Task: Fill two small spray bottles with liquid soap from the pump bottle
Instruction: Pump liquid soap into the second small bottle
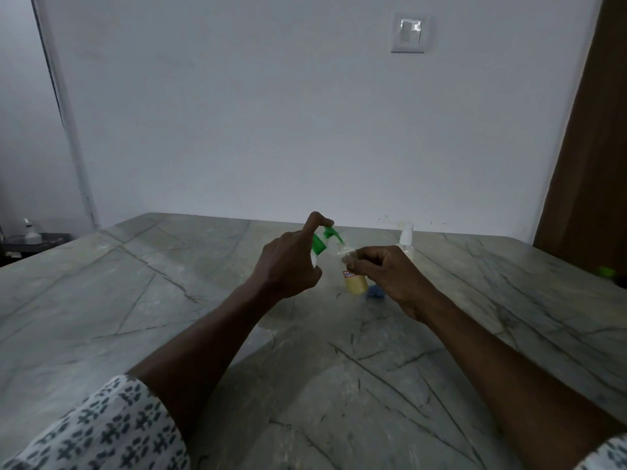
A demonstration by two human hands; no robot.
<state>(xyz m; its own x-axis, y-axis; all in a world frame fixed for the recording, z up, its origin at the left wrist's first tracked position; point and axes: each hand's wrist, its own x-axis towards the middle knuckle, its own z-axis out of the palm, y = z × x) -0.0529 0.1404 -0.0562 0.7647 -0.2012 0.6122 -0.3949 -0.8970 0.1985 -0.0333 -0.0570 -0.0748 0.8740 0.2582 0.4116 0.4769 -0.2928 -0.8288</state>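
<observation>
My left hand (288, 262) grips the pump bottle (319, 247), a white bottle with a green pump head, tilted to the right. Its index finger lies on top of the pump. The green spout points down at the open neck of a small clear spray bottle (353, 278) with yellowish liquid in its lower part and a red-and-white label. My right hand (390, 276) holds this small bottle near its neck, just above the table. A second small bottle (407, 242) with a white spray top stands behind my right hand.
A small blue object (375, 293) lies on the grey marble table (169, 300) beside the held bottle. A green item (607, 272) sits at the right edge. A white dispenser bottle (32, 232) stands on a dark surface at the far left. The wall is close behind.
</observation>
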